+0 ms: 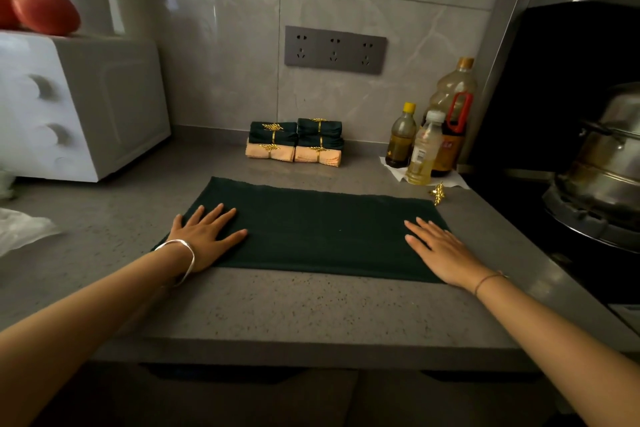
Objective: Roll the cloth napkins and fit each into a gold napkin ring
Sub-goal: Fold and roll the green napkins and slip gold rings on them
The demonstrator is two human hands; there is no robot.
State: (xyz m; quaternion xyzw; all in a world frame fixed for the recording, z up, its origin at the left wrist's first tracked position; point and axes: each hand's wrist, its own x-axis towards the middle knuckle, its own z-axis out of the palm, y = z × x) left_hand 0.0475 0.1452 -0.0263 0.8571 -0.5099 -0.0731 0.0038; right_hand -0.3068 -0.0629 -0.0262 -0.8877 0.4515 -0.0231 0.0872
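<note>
The left hand (pixel 204 236) lies flat, fingers straight and spread, on the left end of a dark green rectangular cloth napkin (pixel 318 232). It holds nothing, and a silver bangle (pixel 183 256) sits on its wrist. The right hand (pixel 440 250) lies just as flat and empty on the napkin's right end, covering the near right corner.

The napkin is spread out unrolled on the speckled grey stone table (pixel 294 315). Its near long edge runs along the table's front edge, with a bare strip of table between them. Just off its far right corner lies a loose gold leaf-shaped napkin ring (pixel 438 193), near a cluster of plastic oil bottles (pixel 426 149).

Beyond the napkin's far edge a band of bare table reaches a stack of rolled napkins (pixel 294 142) against the tiled wall, green rolls over peach ones, each in a gold ring. To the left, open table separates the napkin from a white countertop oven (pixel 79 104). To the right, a black stove with a steel pot (pixel 602 163) stands close to the napkin's end.
</note>
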